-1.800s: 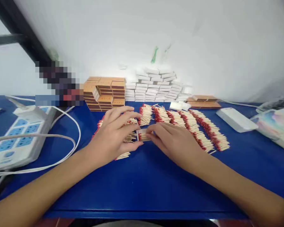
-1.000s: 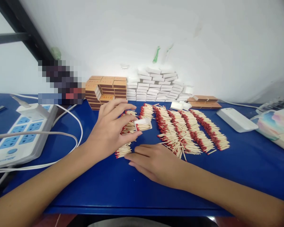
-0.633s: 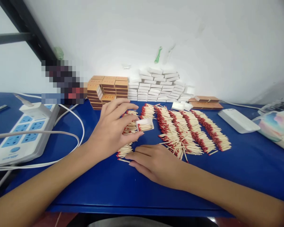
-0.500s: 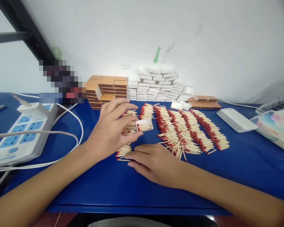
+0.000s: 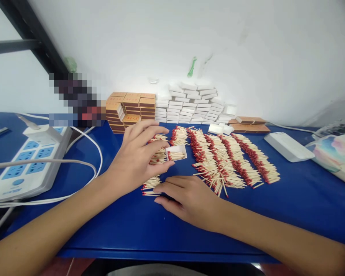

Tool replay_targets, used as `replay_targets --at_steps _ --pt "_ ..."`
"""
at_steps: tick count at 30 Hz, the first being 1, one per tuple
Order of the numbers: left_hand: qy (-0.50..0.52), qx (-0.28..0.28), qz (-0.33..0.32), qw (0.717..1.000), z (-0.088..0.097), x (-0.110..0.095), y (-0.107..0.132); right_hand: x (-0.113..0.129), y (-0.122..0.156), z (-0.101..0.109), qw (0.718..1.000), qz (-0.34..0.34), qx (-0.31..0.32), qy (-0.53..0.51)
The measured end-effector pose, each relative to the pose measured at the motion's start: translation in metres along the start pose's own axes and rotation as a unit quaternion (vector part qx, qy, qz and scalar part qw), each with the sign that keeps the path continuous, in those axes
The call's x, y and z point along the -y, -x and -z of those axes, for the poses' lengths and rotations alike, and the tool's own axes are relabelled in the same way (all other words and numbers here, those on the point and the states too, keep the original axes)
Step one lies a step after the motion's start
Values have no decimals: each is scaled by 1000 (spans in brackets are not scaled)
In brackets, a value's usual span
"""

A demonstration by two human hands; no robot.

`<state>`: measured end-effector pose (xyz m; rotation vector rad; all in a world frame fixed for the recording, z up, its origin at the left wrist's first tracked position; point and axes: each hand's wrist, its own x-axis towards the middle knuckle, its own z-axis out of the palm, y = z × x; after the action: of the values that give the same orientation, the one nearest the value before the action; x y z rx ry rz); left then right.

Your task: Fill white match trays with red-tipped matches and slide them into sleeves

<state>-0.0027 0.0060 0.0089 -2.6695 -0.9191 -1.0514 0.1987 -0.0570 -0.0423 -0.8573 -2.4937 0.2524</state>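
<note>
My left hand (image 5: 140, 153) grips a small white matchbox tray (image 5: 183, 158) by its left end, between thumb and fingers. Red-tipped matches (image 5: 175, 155) lie inside the tray with their heads to the left. Beneath and behind that hand runs a row of loose matches (image 5: 151, 184), partly hidden by the fingers. My right hand (image 5: 186, 197) rests low over the blue table (image 5: 126, 226), palm down. Its thumb and forefinger are a little apart at the near end of this row. The forefinger seems to touch the last matches; nothing shows in its grasp.
Several slanting rows of matches (image 5: 232, 161) lie to the right. Against the wall stand stacked brown matchboxes (image 5: 130, 109), a pile of white trays (image 5: 189, 105) and more brown boxes (image 5: 248, 126). A power strip (image 5: 31, 165) with cables lies left, a white device (image 5: 289, 147) right.
</note>
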Motion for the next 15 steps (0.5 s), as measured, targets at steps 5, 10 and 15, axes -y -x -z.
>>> replay_targets --at_steps 5,10,15 --pt "-3 0 -3 1000 0 0 1 0 1 0 1000 10 6 9" --pt "-4 8 -3 1000 -1 0 2 0 1 1 1000 26 1 7" --pt "-3 6 -5 1000 -1 0 1 0 3 1 999 34 -10 9"
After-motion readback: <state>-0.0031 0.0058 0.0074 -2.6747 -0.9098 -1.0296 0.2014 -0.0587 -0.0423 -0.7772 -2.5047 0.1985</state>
